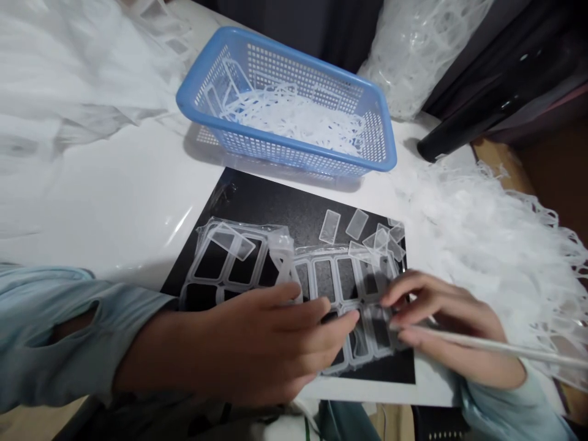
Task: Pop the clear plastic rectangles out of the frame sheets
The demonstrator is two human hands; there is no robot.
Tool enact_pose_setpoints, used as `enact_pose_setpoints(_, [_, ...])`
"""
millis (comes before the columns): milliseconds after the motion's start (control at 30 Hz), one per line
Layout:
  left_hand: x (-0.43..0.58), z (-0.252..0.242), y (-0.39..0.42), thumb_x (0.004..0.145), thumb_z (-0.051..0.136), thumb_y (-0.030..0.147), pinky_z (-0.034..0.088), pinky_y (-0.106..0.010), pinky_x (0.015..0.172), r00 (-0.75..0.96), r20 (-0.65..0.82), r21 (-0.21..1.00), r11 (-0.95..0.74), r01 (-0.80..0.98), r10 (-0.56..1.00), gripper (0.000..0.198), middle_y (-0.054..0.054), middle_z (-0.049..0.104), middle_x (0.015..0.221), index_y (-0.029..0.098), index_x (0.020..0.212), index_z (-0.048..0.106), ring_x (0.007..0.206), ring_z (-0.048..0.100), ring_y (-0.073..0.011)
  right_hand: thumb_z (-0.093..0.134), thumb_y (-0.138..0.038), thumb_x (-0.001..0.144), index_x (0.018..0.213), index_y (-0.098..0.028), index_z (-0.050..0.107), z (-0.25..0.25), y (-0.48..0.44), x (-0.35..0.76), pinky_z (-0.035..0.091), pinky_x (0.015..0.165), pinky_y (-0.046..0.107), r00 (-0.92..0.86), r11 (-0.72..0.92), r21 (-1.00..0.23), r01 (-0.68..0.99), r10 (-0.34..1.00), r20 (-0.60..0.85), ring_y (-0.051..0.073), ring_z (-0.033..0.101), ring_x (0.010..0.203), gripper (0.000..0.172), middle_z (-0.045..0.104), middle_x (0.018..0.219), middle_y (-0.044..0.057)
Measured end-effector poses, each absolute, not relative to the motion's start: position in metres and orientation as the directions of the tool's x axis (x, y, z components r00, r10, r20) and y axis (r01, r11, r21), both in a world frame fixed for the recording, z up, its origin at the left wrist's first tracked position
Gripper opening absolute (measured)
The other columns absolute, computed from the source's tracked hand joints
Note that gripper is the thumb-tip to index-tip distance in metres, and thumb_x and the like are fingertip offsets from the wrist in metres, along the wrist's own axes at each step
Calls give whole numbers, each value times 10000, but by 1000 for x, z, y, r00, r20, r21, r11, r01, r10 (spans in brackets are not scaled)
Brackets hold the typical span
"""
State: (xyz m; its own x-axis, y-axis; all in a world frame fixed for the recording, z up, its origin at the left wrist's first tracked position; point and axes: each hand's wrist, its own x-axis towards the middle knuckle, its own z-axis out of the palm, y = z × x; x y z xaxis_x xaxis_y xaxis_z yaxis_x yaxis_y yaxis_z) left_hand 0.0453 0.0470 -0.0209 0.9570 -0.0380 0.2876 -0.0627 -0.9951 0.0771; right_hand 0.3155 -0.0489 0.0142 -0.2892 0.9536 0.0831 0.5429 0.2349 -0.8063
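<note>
The plastic grid sheet (342,275) lay on the black mat (275,202) under the flat, open left hand (257,343); the right hand (445,327) gripped a thin stick (505,349). Several cells looked emptied, loose clear pieces (367,236) lying beside.

The grid sheet (312,252) is thin, translucent plastic, smooth and a little shiny. The small rectangles (329,226) beside it are of the same clear plastic. The mat (275,205) under them is black, matt and finely speckled. The table (114,202) is white and glossy. The basket (285,144) is blue plastic with perforated walls. The sleeve (41,331) is light blue cloth. The thin stick (496,348) looks white and smooth.
</note>
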Motion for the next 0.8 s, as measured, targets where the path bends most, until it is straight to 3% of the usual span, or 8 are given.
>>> enact_pose_setpoints(100, [45, -20, 48, 949, 464, 330, 410, -318, 863, 957, 280, 114, -987, -110, -74, 344, 51, 578, 1396, 234, 1222, 650, 1179, 469, -181, 660, -109, 875, 905, -178, 678, 16, -46, 310, 561, 848, 343, -483, 255, -826, 503, 875, -24, 202, 676, 945, 78, 697, 1086, 119])
enact_pose_setpoints(267, [48, -22, 52, 933, 501, 383, 392, -368, 997, 963, 259, 216, -967, -135, -77, 411, -16, 597, 1380, 195, 1282, 608, 1286, 455, -212, 626, -75, 897, 958, -188, 648, 13, -45, 305, 542, 929, 347, -456, 218, -829, 514, 889, -49, 207, 676, 987, 130, 725, 1028, 106])
enact_pose_setpoints(400, [49, -24, 54, 936, 487, 371, 358, -398, 1052, 971, 224, 252, -958, -141, -84, 406, -33, 569, 1415, 193, 1284, 599, 1336, 429, -228, 611, -64, 911, 1026, -197, 639, 12, -49, 308, 560, 897, 312, -424, 151, -859, 490, 902, -83, 197, 682, 988, 178, 733, 1002, 96])
enact_pose_setpoints(500, [48, -24, 54, 945, 474, 382, 373, -408, 1024, 971, 222, 259, -955, -145, -87, 410, -40, 560, 1425, 197, 1293, 587, 1320, 445, -232, 615, -65, 911, 1004, -191, 636, 14, -48, 312, 576, 839, 303, -457, 107, -918, 382, 885, -87, 190, 688, 961, 158, 731, 993, 98])
enact_pose_setpoints(700, [48, -23, 54, 934, 507, 386, 401, -407, 964, 970, 230, 267, -953, -140, -78, 411, -47, 545, 1439, 194, 1289, 583, 1260, 488, -215, 643, -98, 904, 1044, -193, 637, 26, -42, 323, 573, 807, 300, -709, 4, -975, 223, 687, -159, 168, 711, 897, 169, 768, 991, 82])
enact_pose_setpoints(800, [48, -25, 53, 936, 497, 382, 389, -417, 981, 973, 223, 274, -953, -127, -66, 406, -47, 533, 1450, 200, 1289, 582, 1257, 485, -230, 615, -222, 948, 989, -190, 644, 31, -46, 327, 576, 797, 260, -819, -23, -981, 191, 548, -172, 157, 744, 841, 60, 786, 938, 80])
